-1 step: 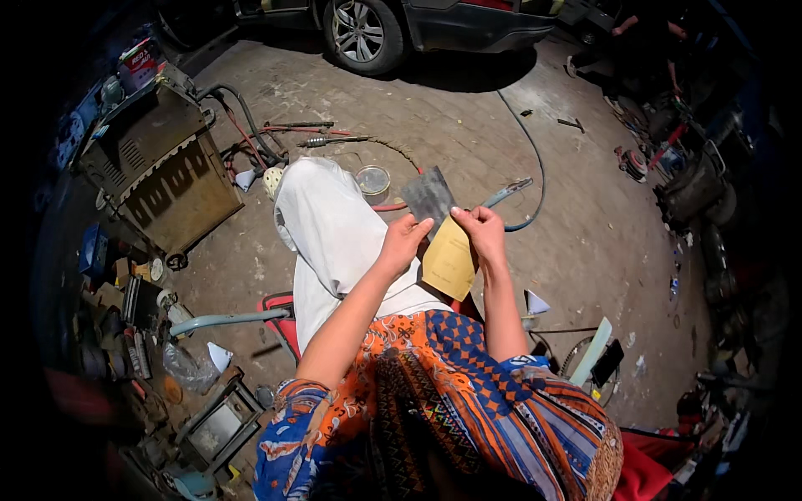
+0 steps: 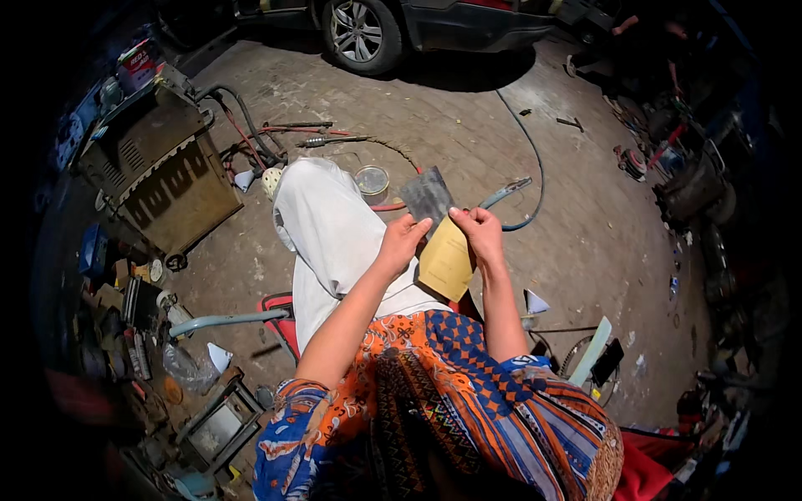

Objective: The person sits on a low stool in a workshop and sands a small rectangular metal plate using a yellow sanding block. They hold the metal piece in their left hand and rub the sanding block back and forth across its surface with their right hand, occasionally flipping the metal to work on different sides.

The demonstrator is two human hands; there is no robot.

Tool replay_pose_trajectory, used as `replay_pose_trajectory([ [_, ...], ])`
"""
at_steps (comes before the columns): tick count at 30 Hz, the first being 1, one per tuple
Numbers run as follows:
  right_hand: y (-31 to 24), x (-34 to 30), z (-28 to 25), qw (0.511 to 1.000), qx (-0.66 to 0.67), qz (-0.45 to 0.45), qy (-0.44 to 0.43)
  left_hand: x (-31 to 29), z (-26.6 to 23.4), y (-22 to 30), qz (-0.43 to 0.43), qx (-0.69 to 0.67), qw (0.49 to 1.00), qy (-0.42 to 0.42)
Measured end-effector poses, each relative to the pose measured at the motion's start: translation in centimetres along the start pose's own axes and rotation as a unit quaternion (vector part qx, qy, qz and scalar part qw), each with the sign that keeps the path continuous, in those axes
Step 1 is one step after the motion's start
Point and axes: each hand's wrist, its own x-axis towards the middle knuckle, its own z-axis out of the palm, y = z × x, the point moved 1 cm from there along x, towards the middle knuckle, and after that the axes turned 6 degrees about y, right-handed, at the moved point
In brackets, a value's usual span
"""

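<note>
Sandpaper sheet (image 2: 443,242) | grey grit face above, tan backing below, folded | pinched between my two hands (image 2: 403,242) over my lap

Car (image 2: 401,25) cut off above.

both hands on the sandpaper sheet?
Yes, the left hand and right hand each pinch the folded sandpaper sheet near its fold.

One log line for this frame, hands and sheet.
left hand: pinching sandpaper | right hand: pinching sandpaper | sheet: folded, above lap
</note>
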Motion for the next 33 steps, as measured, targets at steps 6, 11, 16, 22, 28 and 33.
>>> replay_pose_trajectory([
  [6,-0.3,-0.6,0.8,0.999,-0.044,-0.022,0.010,-0.8,0.8,2.0,-0.018,-0.016,1.000,-0.012],
  [11,0.5,0.1,0.0,0.999,0.000,-0.042,0.025,-0.2,0.2,0.6,-0.030,-0.002,0.999,-0.032],
  [16,-0.9,-1.1,1.0,0.995,-0.080,-0.058,0.025,-0.7,0.6,1.4,-0.026,-0.033,0.999,-0.005],
  [22,0.8,0.0,0.4,0.988,-0.091,-0.100,0.070,-0.8,0.5,1.9,-0.018,0.009,0.999,-0.032],
  [28,0.8,0.9,0.1,0.983,-0.092,-0.114,0.113,-1.1,1.4,2.1,-0.011,-0.063,0.998,-0.005],
  [33,0.8,-0.2,0.1,0.984,-0.091,-0.134,0.073,-0.5,0.4,0.9,-0.009,-0.038,0.999,-0.009],
])
